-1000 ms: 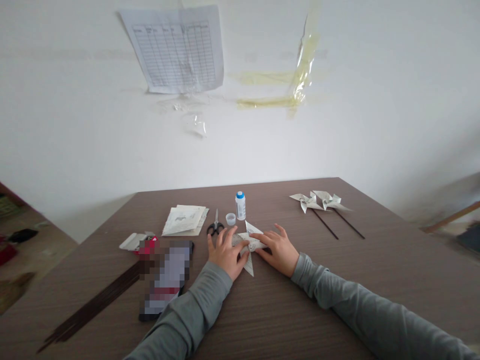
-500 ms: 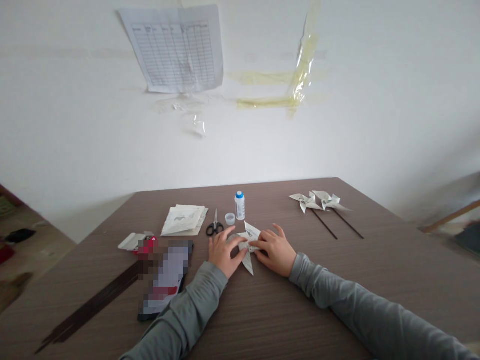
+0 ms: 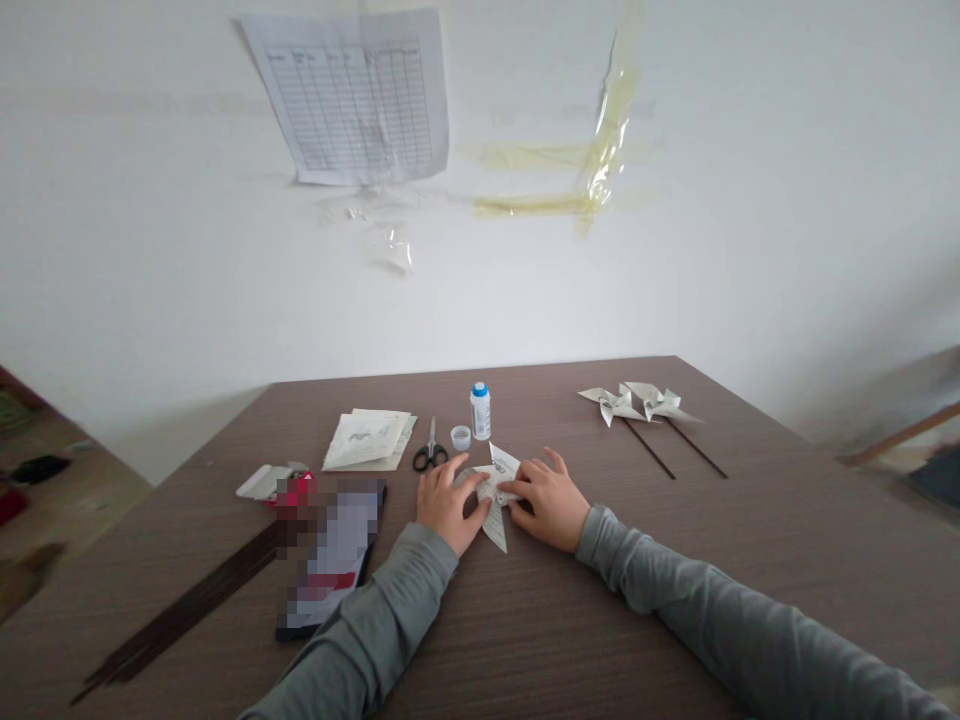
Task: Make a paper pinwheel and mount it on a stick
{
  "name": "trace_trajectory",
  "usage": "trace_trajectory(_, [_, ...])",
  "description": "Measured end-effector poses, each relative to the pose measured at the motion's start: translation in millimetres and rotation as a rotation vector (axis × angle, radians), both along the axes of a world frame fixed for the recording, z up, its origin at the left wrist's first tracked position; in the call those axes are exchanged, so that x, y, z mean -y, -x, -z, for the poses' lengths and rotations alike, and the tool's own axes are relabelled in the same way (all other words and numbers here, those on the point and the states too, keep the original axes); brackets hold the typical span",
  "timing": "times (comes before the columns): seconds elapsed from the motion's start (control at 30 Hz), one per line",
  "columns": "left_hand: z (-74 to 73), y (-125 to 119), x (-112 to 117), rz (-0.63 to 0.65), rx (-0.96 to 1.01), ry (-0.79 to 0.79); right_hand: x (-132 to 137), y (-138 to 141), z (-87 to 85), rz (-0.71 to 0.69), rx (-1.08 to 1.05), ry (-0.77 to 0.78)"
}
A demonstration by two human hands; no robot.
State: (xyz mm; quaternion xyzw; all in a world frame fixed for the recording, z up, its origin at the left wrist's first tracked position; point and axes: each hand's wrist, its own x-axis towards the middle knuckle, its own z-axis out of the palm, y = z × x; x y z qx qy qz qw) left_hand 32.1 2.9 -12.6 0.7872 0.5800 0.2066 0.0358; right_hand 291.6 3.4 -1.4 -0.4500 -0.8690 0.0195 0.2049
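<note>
folded paper [image 3: 492, 494]: printed, with pointed blades, on the table [image 3: 562, 640] just to the near side of the bottle [image 3: 481, 415]; one tip points toward the bottle, another away from it.
left hand [image 3: 448, 507]: nearer than the bottle and to its left; fingers loosely spread, thumb and forefinger apart at the paper's left part; whether they pinch any of it is unclear.
right hand [image 3: 553, 507]: nearer than the bottle and to its right; fingers half curled, forefinger by the paper's middle, thumb by its edge; its hold is unclear too.
pressing the folds: seemingly the step in hand; best to pin the centre with one fingertip, keep the other hand light, and not flatten the blades.
small clear cup [image 3: 460, 438]: just left of the bottle; worth keeping knuckles off it.
scissors [image 3: 431, 440]: farther left of the bottle, handles near the left fingertips, so that hand should lift cleanly.
paper pinwheels [image 3: 616, 406]: two, well right of the bottle, apart from both hands.
</note>
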Motion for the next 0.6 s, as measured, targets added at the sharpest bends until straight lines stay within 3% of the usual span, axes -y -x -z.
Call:
trace_trajectory(0.2, [8.0, 3.7, -3.5, 0.029, 0.016, -0.027, 4.0, 1.5, -7.3, 0.013, 0.034, 0.033])
trace_trajectory(0.6, [7.1, 2.5, -1.7, 0.063, 0.022, -0.045, 6.3, 1.6, -9.7, 0.033, 0.017, 0.099])
